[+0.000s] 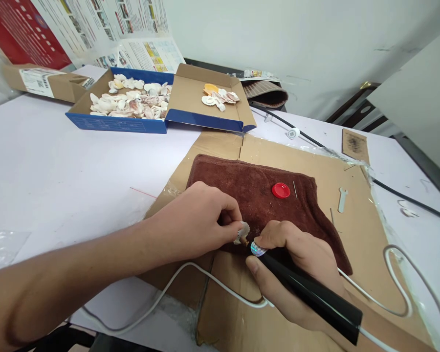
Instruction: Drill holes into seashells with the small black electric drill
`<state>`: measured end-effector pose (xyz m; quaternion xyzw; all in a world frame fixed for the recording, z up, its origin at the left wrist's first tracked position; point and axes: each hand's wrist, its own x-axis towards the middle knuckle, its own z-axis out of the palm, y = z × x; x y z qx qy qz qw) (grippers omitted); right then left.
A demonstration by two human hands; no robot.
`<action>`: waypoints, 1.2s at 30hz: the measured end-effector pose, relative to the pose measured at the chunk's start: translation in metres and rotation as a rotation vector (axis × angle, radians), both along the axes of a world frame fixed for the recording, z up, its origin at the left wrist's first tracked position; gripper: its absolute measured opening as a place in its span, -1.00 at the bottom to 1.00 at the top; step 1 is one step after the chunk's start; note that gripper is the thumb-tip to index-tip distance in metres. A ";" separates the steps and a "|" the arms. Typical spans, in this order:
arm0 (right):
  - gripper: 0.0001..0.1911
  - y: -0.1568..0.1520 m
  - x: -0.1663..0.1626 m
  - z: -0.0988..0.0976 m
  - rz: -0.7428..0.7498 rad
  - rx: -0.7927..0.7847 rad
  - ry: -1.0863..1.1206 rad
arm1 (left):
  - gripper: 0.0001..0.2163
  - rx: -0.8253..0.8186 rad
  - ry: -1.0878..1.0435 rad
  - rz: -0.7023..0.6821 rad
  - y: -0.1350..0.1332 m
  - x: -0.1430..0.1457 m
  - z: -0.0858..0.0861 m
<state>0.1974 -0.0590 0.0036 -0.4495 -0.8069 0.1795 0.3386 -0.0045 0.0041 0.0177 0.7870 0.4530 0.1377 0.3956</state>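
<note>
Between thumb and fingers, my left hand pinches a small whitish seashell. My right hand is wrapped round a black pen-shaped rotary tool with a shiny band near its front end. The brass-coloured tip of the tool meets the shell or lies right beside it; whether it touches, I cannot tell. Both hands are over the near edge of a folded brown towel. On that towel lie a red round cap and a thin metal bit.
Flattened cardboard lies under the towel, with a small wrench on it. A blue box at the back holds many shells; several more sit on its open lid. A white cord loops across the front. A black cable crosses the right.
</note>
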 end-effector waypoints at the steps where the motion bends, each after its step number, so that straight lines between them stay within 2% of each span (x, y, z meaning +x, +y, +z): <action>1: -0.84 0.000 0.000 0.000 0.002 -0.002 0.000 | -0.87 0.001 0.001 0.001 0.000 0.000 0.000; 10: -0.85 -0.001 0.000 -0.001 0.019 -0.032 0.022 | -0.86 0.008 -0.002 0.001 0.000 0.001 0.000; 20: -0.84 0.001 -0.001 0.003 0.008 -0.037 -0.016 | -0.87 -0.061 0.063 -0.006 0.000 0.002 0.011; 29: -0.82 -0.002 0.004 0.000 0.008 -0.043 -0.064 | -0.87 -0.053 0.065 -0.006 0.000 0.003 0.011; 36: -0.86 0.001 0.000 0.005 -0.004 -0.053 -0.062 | -0.86 -0.062 0.060 -0.007 0.000 0.003 0.011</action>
